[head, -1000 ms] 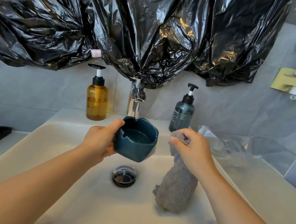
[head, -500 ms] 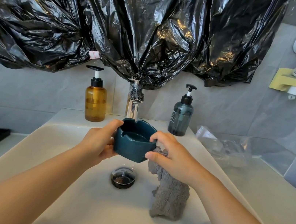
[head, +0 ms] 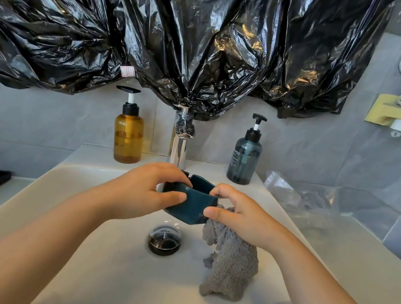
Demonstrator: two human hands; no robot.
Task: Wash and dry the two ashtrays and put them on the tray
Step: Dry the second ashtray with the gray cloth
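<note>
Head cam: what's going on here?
A person is holding one teal ashtray over the white sink, just in front of the faucet. The left hand grips its left side. The right hand pinches its right wall and also holds a grey cloth, which hangs down into the basin. Running water can't be made out. No second ashtray or tray is in view.

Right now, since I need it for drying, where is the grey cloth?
In the head view the grey cloth hangs from the right hand, right of centre, its lower end on the sink basin just right of the drain.
</note>
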